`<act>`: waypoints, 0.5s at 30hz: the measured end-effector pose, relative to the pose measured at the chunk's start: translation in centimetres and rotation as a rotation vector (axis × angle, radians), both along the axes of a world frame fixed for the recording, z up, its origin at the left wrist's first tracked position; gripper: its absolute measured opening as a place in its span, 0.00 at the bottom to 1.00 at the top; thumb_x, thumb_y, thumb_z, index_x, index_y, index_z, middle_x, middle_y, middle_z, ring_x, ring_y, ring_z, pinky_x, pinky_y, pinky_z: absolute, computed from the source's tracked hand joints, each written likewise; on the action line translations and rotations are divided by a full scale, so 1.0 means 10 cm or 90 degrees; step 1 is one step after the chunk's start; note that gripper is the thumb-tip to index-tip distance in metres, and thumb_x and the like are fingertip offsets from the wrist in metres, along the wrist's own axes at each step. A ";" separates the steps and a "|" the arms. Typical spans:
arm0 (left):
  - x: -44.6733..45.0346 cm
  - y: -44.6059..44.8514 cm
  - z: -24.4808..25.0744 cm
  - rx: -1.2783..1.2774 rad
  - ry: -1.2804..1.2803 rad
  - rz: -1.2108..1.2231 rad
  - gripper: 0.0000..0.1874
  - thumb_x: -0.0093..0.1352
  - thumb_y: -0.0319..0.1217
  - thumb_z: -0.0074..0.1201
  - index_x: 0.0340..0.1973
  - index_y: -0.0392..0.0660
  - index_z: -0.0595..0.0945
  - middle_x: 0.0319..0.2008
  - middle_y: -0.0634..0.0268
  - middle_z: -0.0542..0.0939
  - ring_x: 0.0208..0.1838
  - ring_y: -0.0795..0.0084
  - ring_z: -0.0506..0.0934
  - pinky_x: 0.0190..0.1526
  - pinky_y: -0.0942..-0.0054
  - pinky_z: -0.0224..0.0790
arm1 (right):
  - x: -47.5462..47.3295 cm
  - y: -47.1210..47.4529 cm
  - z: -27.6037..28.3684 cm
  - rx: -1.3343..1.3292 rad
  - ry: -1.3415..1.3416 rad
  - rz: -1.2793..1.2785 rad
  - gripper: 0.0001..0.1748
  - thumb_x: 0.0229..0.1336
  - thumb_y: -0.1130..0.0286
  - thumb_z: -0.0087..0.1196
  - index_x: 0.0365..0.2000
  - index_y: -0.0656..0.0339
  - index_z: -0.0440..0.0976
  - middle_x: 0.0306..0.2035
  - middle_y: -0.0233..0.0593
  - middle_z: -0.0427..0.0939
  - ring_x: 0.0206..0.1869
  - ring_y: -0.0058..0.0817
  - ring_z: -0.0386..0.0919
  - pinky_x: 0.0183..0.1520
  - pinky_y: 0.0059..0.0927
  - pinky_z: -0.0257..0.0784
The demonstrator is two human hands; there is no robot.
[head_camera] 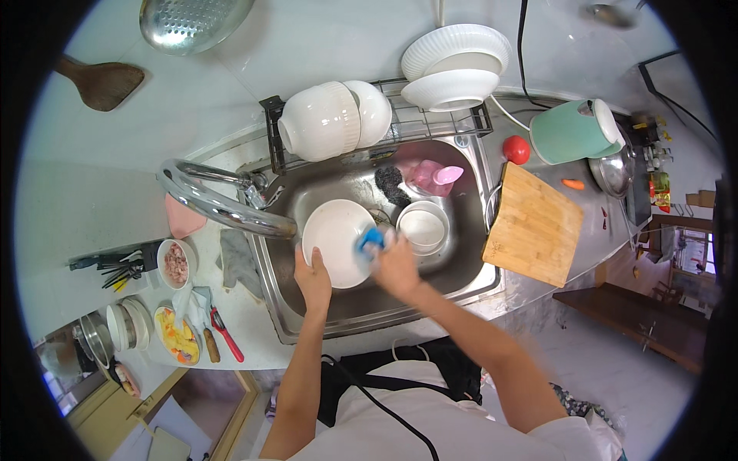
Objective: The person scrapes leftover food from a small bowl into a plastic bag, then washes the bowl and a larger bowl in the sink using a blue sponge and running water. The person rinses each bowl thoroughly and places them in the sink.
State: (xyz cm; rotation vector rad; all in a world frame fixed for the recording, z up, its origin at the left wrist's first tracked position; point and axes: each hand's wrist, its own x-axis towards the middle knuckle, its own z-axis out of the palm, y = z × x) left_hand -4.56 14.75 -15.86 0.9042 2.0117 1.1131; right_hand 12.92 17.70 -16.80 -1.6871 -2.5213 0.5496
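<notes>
In the steel sink (455, 271), my left hand (313, 275) grips the lower left rim of a round white dish (334, 239). My right hand (395, 262), blurred, holds a blue scrubber or sponge (371, 241) against the dish's right side. Right of it stand small white bowls (422, 228), one inside the other. Above them lie a dark mesh scouring pad (392, 185) and a pink bottle (432, 177). The chrome faucet (230, 214) reaches over the sink's left side, its end near the dish.
Behind the sink, a wire rack (415, 124) holds white bowls (323, 121) and plates (455, 63). A wooden cutting board (533, 225), tomato (516, 150) and green kettle (571, 132) are at right. A bowl of chopped meat (176, 263), grey cloth (238, 259) and red-handled peeler (226, 334) lie left.
</notes>
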 end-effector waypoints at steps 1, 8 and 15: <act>0.02 0.00 -0.05 0.006 0.013 0.023 0.17 0.73 0.29 0.47 0.54 0.30 0.73 0.43 0.45 0.81 0.46 0.58 0.80 0.51 0.64 0.69 | -0.12 -0.20 0.08 -0.080 0.059 0.018 0.21 0.50 0.60 0.58 0.47 0.49 0.79 0.54 0.51 0.67 0.54 0.45 0.64 0.52 0.45 0.65; -0.11 -0.13 -0.09 0.012 -0.165 0.064 0.18 0.74 0.32 0.49 0.54 0.32 0.75 0.45 0.55 0.81 0.45 0.67 0.78 0.49 0.69 0.70 | 0.11 0.07 0.29 -0.052 0.136 0.048 0.20 0.48 0.64 0.58 0.44 0.51 0.81 0.58 0.46 0.66 0.54 0.47 0.66 0.58 0.45 0.64; -0.43 -0.18 0.00 -0.392 -0.638 -0.152 0.28 0.65 0.27 0.61 0.59 0.33 0.71 0.51 0.52 0.79 0.50 0.63 0.80 0.51 0.62 0.75 | 0.31 0.58 0.23 -0.438 0.677 -0.139 0.18 0.56 0.60 0.53 0.46 0.54 0.76 0.53 0.44 0.72 0.56 0.37 0.71 0.59 0.38 0.66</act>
